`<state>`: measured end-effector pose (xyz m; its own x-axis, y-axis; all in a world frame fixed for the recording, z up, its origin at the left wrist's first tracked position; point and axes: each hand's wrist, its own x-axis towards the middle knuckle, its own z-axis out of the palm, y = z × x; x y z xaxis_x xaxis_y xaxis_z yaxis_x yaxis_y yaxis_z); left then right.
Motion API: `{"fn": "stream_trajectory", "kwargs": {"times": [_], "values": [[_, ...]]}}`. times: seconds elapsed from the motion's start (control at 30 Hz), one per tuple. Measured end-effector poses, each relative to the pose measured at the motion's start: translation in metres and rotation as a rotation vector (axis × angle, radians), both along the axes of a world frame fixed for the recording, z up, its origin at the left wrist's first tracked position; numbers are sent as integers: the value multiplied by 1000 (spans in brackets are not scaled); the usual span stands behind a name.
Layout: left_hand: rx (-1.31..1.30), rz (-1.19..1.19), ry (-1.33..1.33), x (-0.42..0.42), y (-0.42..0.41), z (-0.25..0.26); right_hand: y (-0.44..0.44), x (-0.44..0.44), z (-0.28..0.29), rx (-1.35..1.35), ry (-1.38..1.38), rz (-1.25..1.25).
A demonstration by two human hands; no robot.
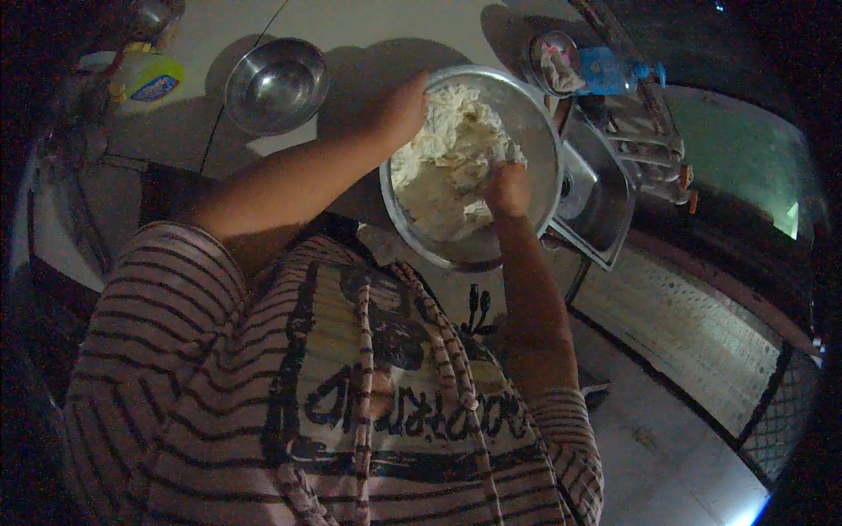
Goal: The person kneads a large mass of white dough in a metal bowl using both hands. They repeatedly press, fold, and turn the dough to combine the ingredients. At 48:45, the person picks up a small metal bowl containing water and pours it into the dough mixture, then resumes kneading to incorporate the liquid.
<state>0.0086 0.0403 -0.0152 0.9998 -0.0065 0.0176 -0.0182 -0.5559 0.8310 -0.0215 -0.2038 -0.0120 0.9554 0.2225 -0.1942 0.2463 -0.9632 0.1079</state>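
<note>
A large round metal bowl (552, 131) holds a lumpy, pale mass that looks like dough (454, 125), rough and whitish along its upper left part and smoother beige lower down. My left hand (409, 113) is at the bowl's upper left rim, its fingers partly hidden. Inside the bowl, towards the right, my right hand (508, 189) is curled into the pale mass, with a bit of it showing just beyond the knuckles. A smaller whitish patch lies to the left of the right wrist.
A smaller shiny metal bowl (276, 85) stands left on the light counter. Farther left is a bottle (152, 79) with a yellow-green label. Right of the large bowl are a metal sink (595, 191), a small dish (534, 66) holding something crumpled, and a blue plastic container (600, 69).
</note>
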Motion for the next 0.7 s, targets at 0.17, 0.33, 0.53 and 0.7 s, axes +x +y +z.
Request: {"fn": "stream_trajectory", "kwargs": {"times": [0.17, 0.33, 0.53, 0.7], "values": [[46, 36, -48, 4, -1, -8, -6, 13, 13, 26, 63, -104], [50, 16, 45, 1, 2, 3, 11, -6, 32, 24, -15, -164], [58, 61, -67, -1, -1, 3, 10, -33, -6, -25, 214, -27], [0, 52, 12, 1, -3, 4, 15, -16, -16, 75, 342, -88]]}}
